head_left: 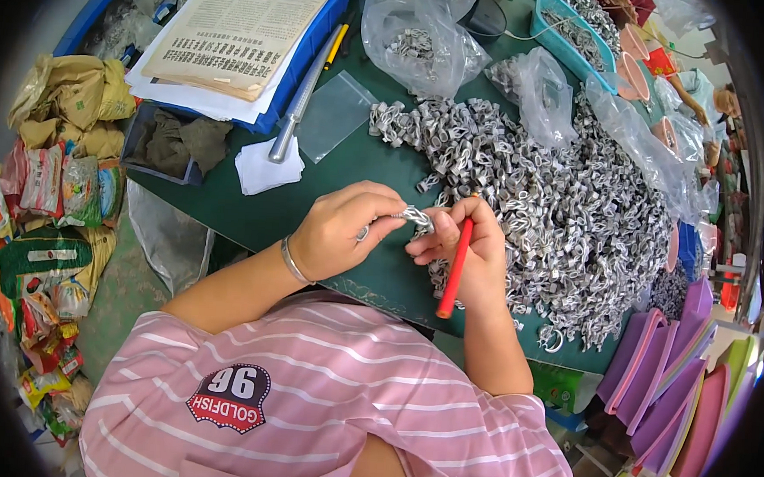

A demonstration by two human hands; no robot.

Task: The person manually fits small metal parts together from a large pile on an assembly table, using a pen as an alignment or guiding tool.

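Observation:
My left hand [345, 228] pinches one end of a small silver-coloured metal ring [415, 217] with a twisted, openwork band. Across from it, my right hand [475, 248] has its thumb and forefinger against the other end of that ring. A red pencil [455, 277] is also gripped in my right hand, slanting down toward my body. Both hands are over the near edge of the green table [253, 219]. Just beyond and to the right of them spreads a large heap of similar grey metal rings [548, 208].
A tapered metal ring stick [305, 92] lies on white paper slips [267, 165], beside a flat clear bag [337, 115]. Newspapers [237, 32] fill a blue tray. Plastic bags [418, 42] and a turquoise basket [574, 33] stand behind the heap. Purple bins [652, 365] stand at right.

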